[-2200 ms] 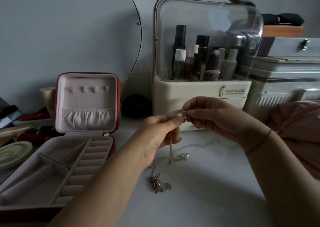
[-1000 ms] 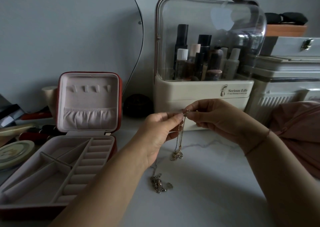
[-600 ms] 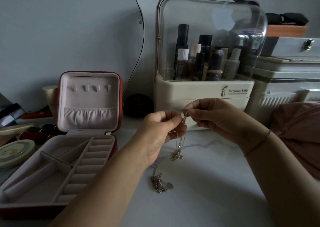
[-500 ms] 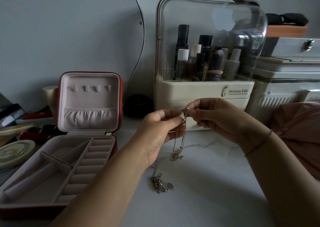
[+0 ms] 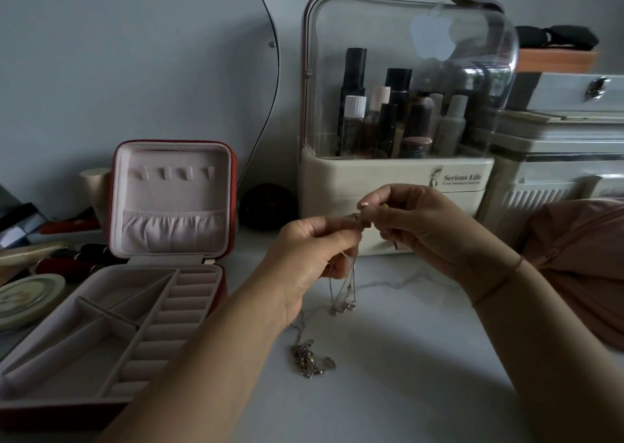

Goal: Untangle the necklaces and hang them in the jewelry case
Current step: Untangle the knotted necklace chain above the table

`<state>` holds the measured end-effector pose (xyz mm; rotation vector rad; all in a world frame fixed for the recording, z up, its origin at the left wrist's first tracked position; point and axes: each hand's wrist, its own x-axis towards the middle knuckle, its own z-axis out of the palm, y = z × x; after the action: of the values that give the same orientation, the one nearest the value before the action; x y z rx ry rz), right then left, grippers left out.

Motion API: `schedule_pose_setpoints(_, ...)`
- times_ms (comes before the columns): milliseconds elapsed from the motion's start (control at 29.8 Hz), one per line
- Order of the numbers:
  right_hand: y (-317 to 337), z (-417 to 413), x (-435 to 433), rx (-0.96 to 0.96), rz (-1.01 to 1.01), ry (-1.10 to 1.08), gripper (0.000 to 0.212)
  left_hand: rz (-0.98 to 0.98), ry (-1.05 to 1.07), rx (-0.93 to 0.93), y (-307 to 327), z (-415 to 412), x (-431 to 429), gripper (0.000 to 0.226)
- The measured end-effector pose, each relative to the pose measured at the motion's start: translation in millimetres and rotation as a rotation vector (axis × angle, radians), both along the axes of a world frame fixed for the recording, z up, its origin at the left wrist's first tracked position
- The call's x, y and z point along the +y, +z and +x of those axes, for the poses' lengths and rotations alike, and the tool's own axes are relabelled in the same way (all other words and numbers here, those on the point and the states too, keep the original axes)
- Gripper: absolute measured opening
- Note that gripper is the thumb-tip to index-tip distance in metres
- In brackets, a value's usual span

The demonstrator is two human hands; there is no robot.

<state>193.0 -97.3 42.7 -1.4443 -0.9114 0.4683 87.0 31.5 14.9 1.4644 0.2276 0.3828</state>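
Two hands hold up one thin necklace

Closest to us, a small heap of chains (image 5: 309, 358) lies on the white table (image 5: 422, 375). Just above it, the left hand (image 5: 310, 256) and right hand (image 5: 422, 223) pinch the top of a hanging necklace (image 5: 346, 290) with curled fingers. Pulling too hard could tighten a knot or snap it. Farther left, the open jewelry case (image 5: 67, 348) has bare hooks (image 5: 175, 172).

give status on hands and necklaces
Left hand and right hand both pinching one necklace, hanging down. Second necklace bunched on table. Jewelry case open, hooks bare, nothing blocking.
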Motion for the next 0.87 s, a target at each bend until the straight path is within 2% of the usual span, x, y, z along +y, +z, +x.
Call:
schedule_pose_setpoints(101, 4.2, 3.2, -3.3, 0.056, 0.139, -0.029, 0.012, 0.006, 0.043, 0.031, -2.2, 0.0, 0.0, 0.007)
schedule_pose_setpoints(201, 9.2, 5.9, -7.0, 0.22, 0.289, -0.059, 0.007, -0.046, 0.07, 0.031, -2.1, 0.0, 0.3, 0.008)
schedule_pose_setpoints(302, 8.5, 6.2, -5.5, 0.269, 0.3, -0.104, 0.01, -0.079, 0.087, 0.022, -2.1, 0.9, 1.4, 0.006)
schedule_pose_setpoints(436, 6.8, 5.3, -3.8, 0.217, 0.235, -0.138, 0.014, -0.106, 0.151, 0.001, -1.5, 3.0, 3.9, 0.006)
schedule_pose_setpoints(604, 4.7, 5.5, -3.9, -0.047, 0.081, -0.282, 0.005, -0.086, 0.307, -0.013, -2.8, 4.9, 12.0, 0.01)
schedule_pose_setpoints(772, 3.9, 4.4, -1.2, -0.079, 0.081, -0.344, 0.004, -0.052, 0.333, -0.039, -0.9, 4.3, 13.2, 0.01)
schedule_pose_setpoints(873, 4.3, 4.7, -2.2, -0.12, 0.122, -0.382, 0.005, -0.028, 0.301, 0.012, 0.0, 3.5, 10.6, 0.012)
